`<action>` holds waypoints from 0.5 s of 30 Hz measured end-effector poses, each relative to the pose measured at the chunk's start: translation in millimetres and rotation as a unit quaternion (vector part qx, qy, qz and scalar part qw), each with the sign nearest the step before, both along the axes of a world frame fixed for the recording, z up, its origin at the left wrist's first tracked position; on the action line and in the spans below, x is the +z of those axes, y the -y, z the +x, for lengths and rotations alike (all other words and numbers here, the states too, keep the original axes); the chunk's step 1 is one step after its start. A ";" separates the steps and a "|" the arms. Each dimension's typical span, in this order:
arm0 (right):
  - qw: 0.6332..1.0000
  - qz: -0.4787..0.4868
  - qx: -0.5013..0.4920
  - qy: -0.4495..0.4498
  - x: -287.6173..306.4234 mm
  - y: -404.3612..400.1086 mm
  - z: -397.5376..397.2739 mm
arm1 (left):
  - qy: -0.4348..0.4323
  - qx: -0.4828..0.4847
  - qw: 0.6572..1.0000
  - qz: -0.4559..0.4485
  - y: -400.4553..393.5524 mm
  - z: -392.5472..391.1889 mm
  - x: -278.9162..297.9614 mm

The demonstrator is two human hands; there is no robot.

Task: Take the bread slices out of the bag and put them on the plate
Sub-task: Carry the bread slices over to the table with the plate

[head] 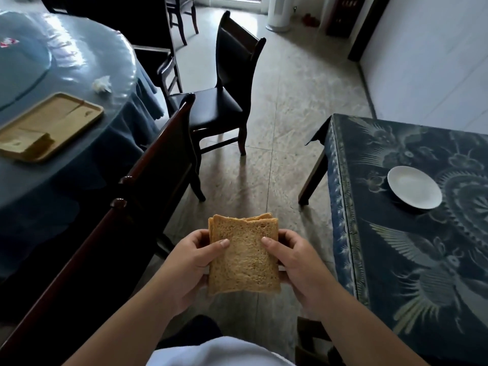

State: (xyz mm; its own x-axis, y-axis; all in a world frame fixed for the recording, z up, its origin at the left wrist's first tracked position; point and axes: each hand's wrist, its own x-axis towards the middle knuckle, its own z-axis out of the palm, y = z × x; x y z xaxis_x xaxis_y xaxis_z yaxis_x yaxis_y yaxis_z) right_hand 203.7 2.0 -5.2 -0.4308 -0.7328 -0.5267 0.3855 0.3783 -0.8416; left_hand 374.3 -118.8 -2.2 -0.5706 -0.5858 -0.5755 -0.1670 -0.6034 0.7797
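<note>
Both hands hold a stack of bread slices [244,256] out in front of the body, above the tiled floor [290,107]. The left hand [188,265] has its grip closed on the stack's left edge, thumb lying across the top slice; the right hand [295,262] clamps the right edge the same way, thumb on top and fingers hidden beneath. The stack is tilted a little, and the corners of lower slices peek out along its far edge — how many slices there are cannot be told.

The white plate [414,187] sits bare on the desk [396,260] to the right, which is covered with a dark cloth printed with pale bird and feather patterns. The bread is well apart from the plate, off the desk's near-left side.

To the left stands a round desk [66,62] under a blue cloth and clear cover — on it lies a wooden tray [50,125] with something flat and tan at its near end, and a crumpled white scrap [101,84] beside it. Dark wooden chairs [224,101] stand between the two desks.
</note>
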 end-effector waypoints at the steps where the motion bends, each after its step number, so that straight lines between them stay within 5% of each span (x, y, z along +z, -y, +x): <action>1: 1.000 -0.001 0.003 0.001 -0.7 7.3 -5.1 | -0.001 0.000 1.000 0.000 7.3 -4.5 -1.2; 15: 0.999 -0.020 -0.045 -0.006 -12.5 168.5 -83.1 | -0.017 -0.041 0.999 0.008 180.0 -89.5 -7.6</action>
